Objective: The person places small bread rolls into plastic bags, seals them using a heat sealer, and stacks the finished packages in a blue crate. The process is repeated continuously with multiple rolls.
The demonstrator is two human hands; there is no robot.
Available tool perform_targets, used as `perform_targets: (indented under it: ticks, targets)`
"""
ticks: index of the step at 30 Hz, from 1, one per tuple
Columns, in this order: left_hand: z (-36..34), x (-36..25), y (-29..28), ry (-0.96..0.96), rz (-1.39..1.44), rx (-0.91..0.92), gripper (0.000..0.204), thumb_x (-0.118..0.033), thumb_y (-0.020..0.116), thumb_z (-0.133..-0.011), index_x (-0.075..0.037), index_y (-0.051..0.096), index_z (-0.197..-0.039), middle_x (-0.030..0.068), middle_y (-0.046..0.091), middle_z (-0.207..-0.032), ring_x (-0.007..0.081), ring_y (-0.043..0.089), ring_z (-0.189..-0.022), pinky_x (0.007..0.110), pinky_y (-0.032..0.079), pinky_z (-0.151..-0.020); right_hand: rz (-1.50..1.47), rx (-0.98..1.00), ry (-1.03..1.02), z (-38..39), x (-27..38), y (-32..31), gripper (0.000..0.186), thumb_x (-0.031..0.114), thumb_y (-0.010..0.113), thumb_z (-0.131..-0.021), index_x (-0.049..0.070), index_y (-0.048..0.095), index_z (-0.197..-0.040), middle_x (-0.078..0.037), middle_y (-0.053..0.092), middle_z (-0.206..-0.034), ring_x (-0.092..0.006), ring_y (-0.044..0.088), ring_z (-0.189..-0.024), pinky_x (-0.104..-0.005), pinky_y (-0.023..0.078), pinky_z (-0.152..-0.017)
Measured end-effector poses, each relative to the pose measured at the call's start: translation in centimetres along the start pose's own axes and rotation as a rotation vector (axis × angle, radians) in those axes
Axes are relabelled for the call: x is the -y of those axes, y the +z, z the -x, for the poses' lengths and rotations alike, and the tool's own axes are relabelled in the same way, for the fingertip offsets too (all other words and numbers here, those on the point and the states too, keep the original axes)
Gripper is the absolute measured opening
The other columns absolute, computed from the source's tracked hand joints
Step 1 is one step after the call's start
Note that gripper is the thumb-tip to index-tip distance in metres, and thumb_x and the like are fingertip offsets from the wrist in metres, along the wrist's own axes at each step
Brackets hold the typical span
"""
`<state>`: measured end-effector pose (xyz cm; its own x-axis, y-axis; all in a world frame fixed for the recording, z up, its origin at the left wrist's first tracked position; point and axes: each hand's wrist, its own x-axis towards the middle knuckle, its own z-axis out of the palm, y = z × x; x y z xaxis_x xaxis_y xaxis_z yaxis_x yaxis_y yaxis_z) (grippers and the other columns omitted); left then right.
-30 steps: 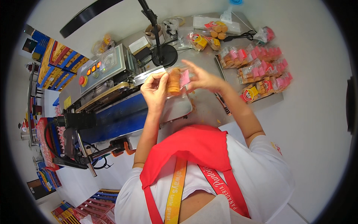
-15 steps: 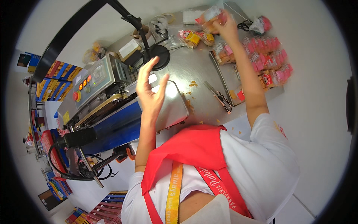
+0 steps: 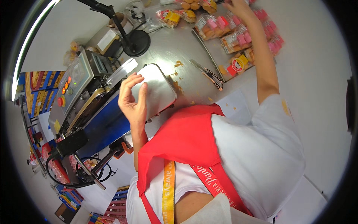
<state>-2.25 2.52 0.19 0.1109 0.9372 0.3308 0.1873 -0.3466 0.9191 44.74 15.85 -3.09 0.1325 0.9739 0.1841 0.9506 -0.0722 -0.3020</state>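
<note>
My left hand hovers over the near side of a metal plate beside the machine. Its fingers are loosely curved, the thumb stands apart, and nothing is in it. At the top edge of the view is my right hand, beyond the rows of clear bags; its fingers are partly cut off, so any grip is unclear. Below that arm, clear bags of round biscuits with pink tops lie on a metal tray. A bag of round biscuits with a yellow label lies at the far edge.
A sealing machine with lit displays and a blue belt stands at left. Behind it rises a black lamp stand. Two box cutters and brown crumbs lie on the steel table. Yellow-labelled bags lie farther back.
The biscuit bag in my right hand has been let go at the far edge, and that hand has moved right. My left hand has drawn back a little, its fingers more curled. The view has shifted.
</note>
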Motion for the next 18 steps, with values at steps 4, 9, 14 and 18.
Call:
perform_targets:
  ticks: [4,9,14,18]
  targets:
    - [1.5,0.6,-0.7,0.014,0.077,0.044,0.016,0.007,0.062,-0.084,0.002,0.064,-0.099,0.0108,0.061,-0.107,0.0187,0.057,-0.108,0.031,0.042,-0.096,0.083,0.225,0.065,18.2,3.3,-5.1,0.03,0.008,0.076,-0.065,0.0,0.062,-0.091,-0.018,0.063,-0.093,-0.035,0.059,-0.092,-0.0416,0.047,-0.081]
    - [1.6,-0.7,1.3,0.056,0.153,0.216,0.015,0.007,0.064,-0.081,0.001,0.066,-0.095,0.0102,0.063,-0.1,0.0186,0.06,-0.1,0.03,0.044,-0.091,0.217,0.089,0.153,28.8,2.9,6.5,0.031,0.016,0.075,-0.071,0.002,0.06,-0.095,-0.015,0.059,-0.101,-0.0333,0.055,-0.101,-0.0414,0.05,-0.081]
    - [1.7,-3.5,2.7,0.23,0.19,0.335,0.014,0.007,0.066,-0.077,0.0,0.068,-0.089,0.0102,0.066,-0.09,0.0185,0.062,-0.089,0.029,0.047,-0.082,0.405,-0.166,0.201,28.6,2.9,12.1,0.026,0.021,0.068,-0.078,0.002,0.062,-0.095,-0.014,0.064,-0.098,-0.0339,0.06,-0.098,-0.0423,0.053,-0.071]
    - [2.8,-3.3,2.9,0.202,0.191,0.458,0.014,0.008,0.065,-0.079,0.001,0.067,-0.091,0.0112,0.066,-0.097,0.0212,0.06,-0.102,0.032,0.043,-0.092,0.262,-0.249,0.391,26.9,3.0,8.8,0.019,0.021,0.066,-0.081,0.002,0.063,-0.087,-0.014,0.064,-0.088,-0.034,0.065,-0.079,-0.0402,0.054,-0.062]
